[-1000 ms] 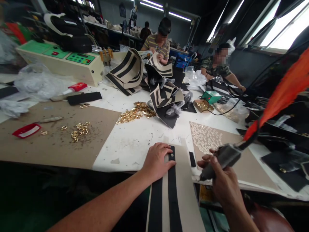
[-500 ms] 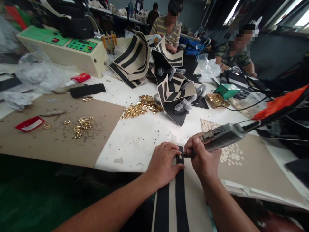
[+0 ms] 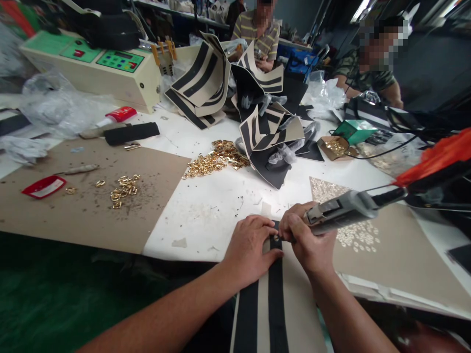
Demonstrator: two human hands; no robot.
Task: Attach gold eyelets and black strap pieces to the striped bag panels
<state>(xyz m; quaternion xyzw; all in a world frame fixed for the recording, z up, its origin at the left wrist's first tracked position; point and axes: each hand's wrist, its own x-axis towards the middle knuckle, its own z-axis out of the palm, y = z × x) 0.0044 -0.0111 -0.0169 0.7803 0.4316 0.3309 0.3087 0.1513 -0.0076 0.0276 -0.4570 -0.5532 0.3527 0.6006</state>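
Note:
A beige panel with black stripes [image 3: 263, 294] runs from the table edge toward me. My left hand [image 3: 248, 245] holds its far end down, thumb and fingers on either side of a small round metal fitting [image 3: 276, 239] on a black stripe. My right hand [image 3: 309, 240] is wrapped round a grey power screwdriver [image 3: 340, 211], tilted with its back end up to the right. The fingers of that hand are close beside the fitting and hide the tool's tip, so contact cannot be made out.
Gold fittings [image 3: 217, 159] lie heaped mid-table, with more gold rings [image 3: 125, 190] on brown board at left. Small washers [image 3: 356, 235] spread at right. Striped panels [image 3: 206, 81] stack behind. A control box [image 3: 91, 63] stands back left. Two people sit opposite.
The view has shifted slightly. My right fingers sit a little closer to the fitting, and the screwdriver's tip is no longer visible. My left hand keeps its place on the panel.

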